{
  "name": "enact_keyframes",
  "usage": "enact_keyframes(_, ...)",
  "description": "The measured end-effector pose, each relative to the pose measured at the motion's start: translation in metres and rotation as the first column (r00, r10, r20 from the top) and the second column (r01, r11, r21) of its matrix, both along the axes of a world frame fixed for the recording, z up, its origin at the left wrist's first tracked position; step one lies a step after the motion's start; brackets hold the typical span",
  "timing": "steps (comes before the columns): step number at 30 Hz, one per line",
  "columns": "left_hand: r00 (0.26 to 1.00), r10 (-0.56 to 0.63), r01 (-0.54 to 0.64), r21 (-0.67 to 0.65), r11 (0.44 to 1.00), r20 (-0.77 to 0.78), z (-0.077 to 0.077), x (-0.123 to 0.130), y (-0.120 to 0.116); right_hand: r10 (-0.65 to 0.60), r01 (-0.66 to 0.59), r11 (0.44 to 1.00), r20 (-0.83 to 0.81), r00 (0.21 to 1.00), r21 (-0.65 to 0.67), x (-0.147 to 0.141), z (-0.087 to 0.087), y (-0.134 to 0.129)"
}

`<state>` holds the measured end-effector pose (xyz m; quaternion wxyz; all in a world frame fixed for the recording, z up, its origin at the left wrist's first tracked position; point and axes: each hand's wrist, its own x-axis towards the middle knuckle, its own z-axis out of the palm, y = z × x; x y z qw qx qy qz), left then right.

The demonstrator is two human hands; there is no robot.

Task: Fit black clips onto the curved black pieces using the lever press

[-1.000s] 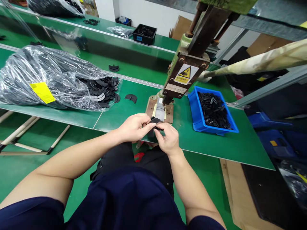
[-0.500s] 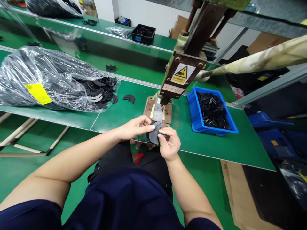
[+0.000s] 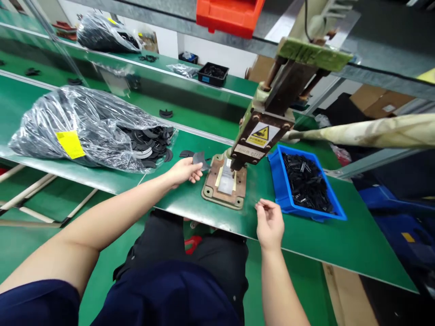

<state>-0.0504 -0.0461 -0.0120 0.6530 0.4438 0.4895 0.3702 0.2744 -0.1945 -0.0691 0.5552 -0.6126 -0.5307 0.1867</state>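
My left hand (image 3: 183, 171) is shut on a flat black curved part (image 3: 200, 159), held just left of the press base plate (image 3: 212, 192). The press head (image 3: 263, 131), with its yellow warning label, stands over that plate. My right hand (image 3: 270, 222) hovers over the green bench (image 3: 190, 203) between the base plate and the blue bin (image 3: 275, 170) of small black pieces. Its fingertips are pinched together; I cannot tell whether they hold anything. One more curved part (image 3: 186, 154) lies on the bench beyond my left hand.
A clear plastic bag (image 3: 84, 127) of black curved parts with a yellow label lies at the left, its mouth spilling parts (image 3: 152, 145). The press's long wrapped lever (image 3: 374, 131) reaches right. A black tray (image 3: 212, 72) sits on the far bench; an orange bin (image 3: 227, 13) is overhead.
My hands were together in front of the press, working a curved part. They have separated: the left carried the part up and left, the right moved right toward the blue bin. The view tilted up.
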Motion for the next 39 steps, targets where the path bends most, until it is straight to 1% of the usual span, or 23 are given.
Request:
enact_keyframes(3,0.99,0.096,-0.103,-0.055,0.993,-0.107,-0.001,0.004,0.061,-0.065,0.066,0.997,0.033,0.997,-0.049,0.014,-0.01,0.0)
enact_keyframes(5,0.978,0.124,-0.133,-0.044,0.99,-0.166,0.005,0.013,0.103,-0.078,0.083,0.994,0.067,0.995,-0.074,0.015,-0.013,-0.002)
enact_keyframes(8,0.965,0.139,-0.138,0.02,0.99,-0.222,0.018,0.028,0.16,-0.083,0.094,0.991,0.117,0.99,-0.099,0.014,-0.012,-0.006)
enact_keyframes(10,0.95,0.151,-0.136,0.072,0.988,-0.275,0.023,0.031,0.188,-0.083,0.099,0.989,0.136,0.987,-0.111,0.016,-0.011,-0.007)
enact_keyframes(11,0.935,0.159,-0.135,0.098,0.986,-0.316,0.023,0.03,0.197,-0.084,0.1,0.988,0.143,0.986,-0.115,0.017,-0.01,-0.007)
enact_keyframes(13,0.891,0.174,-0.119,0.154,0.981,-0.42,0.017,0.023,0.206,-0.082,0.101,0.987,0.151,0.985,-0.124,0.019,-0.01,-0.006)
enact_keyframes(15,0.832,0.18,-0.075,0.215,0.974,-0.525,0.005,0.01,0.201,-0.08,0.101,0.986,0.154,0.985,-0.131,0.02,-0.011,-0.005)
enact_keyframes(17,0.78,0.17,-0.009,0.261,0.965,-0.602,-0.008,-0.007,0.187,-0.074,0.096,0.986,0.153,0.985,-0.139,0.02,-0.013,-0.004)
enact_keyframes(18,0.741,0.159,0.056,0.296,0.953,-0.653,-0.014,-0.017,0.178,-0.069,0.09,0.986,0.151,0.986,-0.142,0.019,-0.013,-0.003)
enact_keyframes(19,0.683,0.15,0.147,0.336,0.93,-0.714,-0.02,-0.026,0.167,-0.061,0.083,0.986,0.149,0.987,-0.144,0.019,-0.013,-0.002)
enact_keyframes(20,0.609,0.144,0.257,0.366,0.894,-0.78,-0.024,-0.035,0.155,-0.053,0.074,0.987,0.146,0.988,-0.145,0.019,-0.013,-0.001)
enact_keyframes(22,0.453,0.15,0.47,0.379,0.797,-0.879,-0.029,-0.052,0.131,-0.041,0.06,0.988,0.138,0.99,-0.14,0.019,-0.012,0.001)
enact_keyframes(23,0.408,0.153,0.54,0.373,0.754,-0.9,-0.03,-0.058,0.12,-0.039,0.057,0.989,0.134,0.99,-0.133,0.018,-0.012,0.002)
enact_keyframes(24,0.401,0.145,0.575,0.371,0.729,-0.905,-0.031,-0.063,0.109,-0.041,0.057,0.991,0.13,0.991,-0.125,0.017,-0.011,0.003)
enact_keyframes(25,0.411,0.136,0.59,0.377,0.714,-0.901,-0.031,-0.067,0.099,-0.044,0.059,0.992,0.128,0.991,-0.115,0.016,-0.011,0.003)
enact_keyframes(27,0.434,0.129,0.601,0.393,0.696,-0.892,-0.031,-0.07,0.083,-0.052,0.065,0.994,0.129,0.99,-0.092,0.012,-0.01,0.003)
enact_keyframes(28,0.431,0.132,0.601,0.393,0.696,-0.893,-0.032,-0.07,0.076,-0.053,0.064,0.995,0.134,0.99,-0.081,0.009,-0.008,0.002)
enact_keyframes(30,0.397,0.16,0.594,0.386,0.706,-0.904,-0.036,-0.068,0.065,-0.047,0.058,0.996,0.158,0.986,-0.066,0.005,-0.004,-0.002)
enact_keyframes(32,0.367,0.212,0.578,0.401,0.711,-0.906,-0.043,-0.066,0.058,-0.041,0.054,0.997,0.2,0.979,-0.059,0.007,0.005,-0.006)
enact_keyframes(35,0.353,0.281,0.57,0.443,0.692,-0.893,-0.057,-0.068,0.053,-0.087,0.103,0.994,0.286,0.954,-0.042,0.029,0.03,-0.008)
enact_keyframes(37,0.356,0.339,0.529,0.487,0.695,-0.871,-0.066,-0.069,0.051,-0.157,0.179,0.983,0.351,0.923,-0.029,0.055,0.052,-0.005)
enact_keyframes(39,0.376,0.399,0.475,0.544,0.691,-0.836,-0.069,-0.067,0.049,-0.225,0.264,0.964,0.421,0.879,-0.036,0.087,0.075,0.003)
